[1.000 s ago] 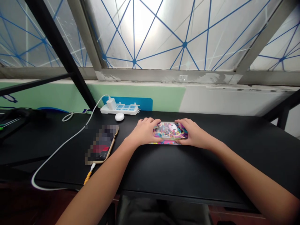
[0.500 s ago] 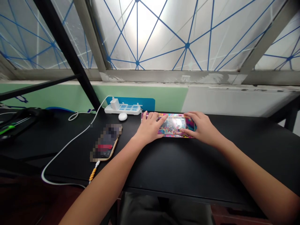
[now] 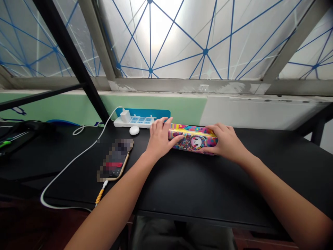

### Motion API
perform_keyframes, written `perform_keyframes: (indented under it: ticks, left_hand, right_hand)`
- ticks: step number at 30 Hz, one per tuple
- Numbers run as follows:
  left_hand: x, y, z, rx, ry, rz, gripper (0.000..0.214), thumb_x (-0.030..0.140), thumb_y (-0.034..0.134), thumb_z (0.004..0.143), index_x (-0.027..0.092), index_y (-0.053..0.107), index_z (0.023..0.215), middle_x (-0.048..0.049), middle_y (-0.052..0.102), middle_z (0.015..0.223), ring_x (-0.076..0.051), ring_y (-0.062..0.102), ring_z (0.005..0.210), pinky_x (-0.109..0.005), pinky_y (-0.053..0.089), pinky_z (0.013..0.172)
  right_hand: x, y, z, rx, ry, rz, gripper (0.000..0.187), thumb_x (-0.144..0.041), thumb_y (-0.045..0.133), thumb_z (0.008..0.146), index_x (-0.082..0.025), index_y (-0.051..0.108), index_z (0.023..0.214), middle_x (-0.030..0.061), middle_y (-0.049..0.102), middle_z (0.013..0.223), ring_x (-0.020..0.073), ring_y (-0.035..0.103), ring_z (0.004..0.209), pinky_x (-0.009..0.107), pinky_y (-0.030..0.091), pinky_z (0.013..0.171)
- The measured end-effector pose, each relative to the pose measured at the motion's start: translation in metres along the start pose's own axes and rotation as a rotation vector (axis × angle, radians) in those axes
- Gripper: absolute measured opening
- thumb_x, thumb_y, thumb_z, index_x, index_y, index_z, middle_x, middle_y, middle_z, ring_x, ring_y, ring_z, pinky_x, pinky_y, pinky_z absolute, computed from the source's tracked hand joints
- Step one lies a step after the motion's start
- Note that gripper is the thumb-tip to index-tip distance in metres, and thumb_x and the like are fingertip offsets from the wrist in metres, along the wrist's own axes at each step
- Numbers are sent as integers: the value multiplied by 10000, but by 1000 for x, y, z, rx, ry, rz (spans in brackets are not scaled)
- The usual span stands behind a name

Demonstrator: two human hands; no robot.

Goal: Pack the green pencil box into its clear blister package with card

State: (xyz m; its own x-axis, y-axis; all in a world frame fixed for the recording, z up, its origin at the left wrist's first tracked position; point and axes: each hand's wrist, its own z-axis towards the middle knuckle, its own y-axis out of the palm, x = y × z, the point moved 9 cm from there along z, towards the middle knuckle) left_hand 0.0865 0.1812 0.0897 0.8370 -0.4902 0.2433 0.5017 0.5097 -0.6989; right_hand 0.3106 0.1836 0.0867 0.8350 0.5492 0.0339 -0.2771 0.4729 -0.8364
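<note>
A brightly coloured cartoon-printed box (image 3: 194, 139) rests on the black desk (image 3: 197, 184), tipped up on its long edge with its printed face towards me. My left hand (image 3: 159, 139) grips its left end, thumb on the front and fingers over the top. My right hand (image 3: 227, 142) is wrapped round its right end. Both hands are closed on it.
A phone (image 3: 116, 163) on a white charging cable (image 3: 65, 166) lies left of my left arm. A white power strip (image 3: 134, 121) and a small white earbud case (image 3: 134, 130) sit by the wall behind. Dark gear (image 3: 18, 133) lies at far left. A black diagonal frame bar (image 3: 75, 66) rises there.
The box lay flat near me, was slid away towards the wall, and now stands tilted up on its long edge. Both hands stayed at its ends.
</note>
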Motion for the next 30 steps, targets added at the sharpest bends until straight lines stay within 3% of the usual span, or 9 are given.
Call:
perform_keyframes:
  ticks: [4,9,15,19,25,27,30]
  left_hand:
    - [-7,-7,3,41,27,-45,592,557,705,837,217,561,1300,-104,608,1239,-297,466,1206,-426,367,1058]
    - [-3,3,2,-71,104,24,442,534,788,763,218,656,1043,-65,662,1045,-271,553,1035,-407,392,944]
    - [5,7,4,-188,141,70,425,602,705,816,205,653,960,-47,676,956,-228,606,908,-353,391,843]
    - [4,7,4,-263,99,117,269,451,644,916,199,656,824,-31,664,849,-200,604,808,-317,377,712]
    - [12,20,-7,-424,201,160,40,207,650,823,203,682,800,-28,679,852,-205,627,821,-328,379,718]
    - [15,20,-7,-420,210,104,76,273,657,837,206,693,832,-33,690,896,-211,631,863,-329,395,746]
    - [5,17,-2,-369,114,9,320,493,592,905,203,685,805,-43,689,872,-217,630,862,-327,420,748]
  right_hand:
    - [-7,-6,-1,35,-51,-57,544,-569,698,804,-191,559,1169,112,662,1053,290,633,932,416,431,866]
    - [-13,-1,-3,-3,-52,-116,302,-410,676,853,-206,592,1059,65,716,947,252,659,807,347,452,715]
    - [-21,6,-6,-91,-45,-171,292,-343,652,868,-210,617,1125,39,755,960,247,691,768,347,472,662]
    - [-34,12,-7,-146,-101,-152,317,-263,621,880,-186,618,1188,89,734,1132,264,698,908,367,508,761]
    - [-50,30,-7,-212,-189,-63,317,-217,541,935,-174,603,1243,127,691,1224,301,649,1094,429,531,866]
    - [-51,31,-7,-204,-189,-34,322,-232,518,956,-177,597,1263,128,685,1233,302,643,1108,448,532,890]
    - [-49,31,-8,-196,-175,-5,345,-284,528,961,-183,596,1284,138,672,1258,313,636,1132,483,530,920]
